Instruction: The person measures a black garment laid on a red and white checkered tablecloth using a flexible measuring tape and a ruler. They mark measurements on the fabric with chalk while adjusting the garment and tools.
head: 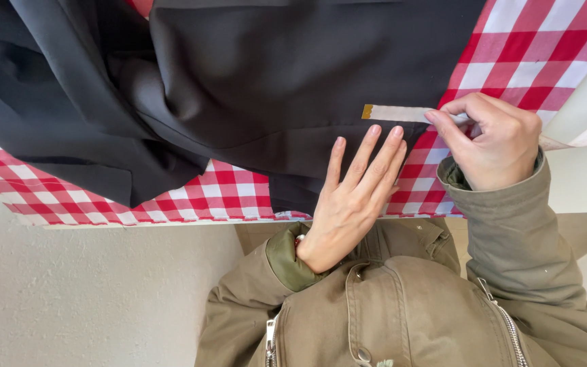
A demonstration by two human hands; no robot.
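Disappearing under right hand: tape measure

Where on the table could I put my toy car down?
Bare checked cloth shows at the top right, above the right hand, and a strip along the near edge left of the left hand. The dark garment crowds the rest.

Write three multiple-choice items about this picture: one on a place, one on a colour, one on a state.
1. Where does the left hand rest?
A. on the dark smooth fabric
B. on the floor
C. on a chair

2. What colours has the checked tablecloth?
A. blue, yellow
B. red, white
C. green, black

3. How is the right hand?
A. flat open
B. pinching the white measuring tape
C. empty fist

Answers: 1 A, fingers lie flat on it. 2 B, squares show both. 3 B, fingertips close on the tape.
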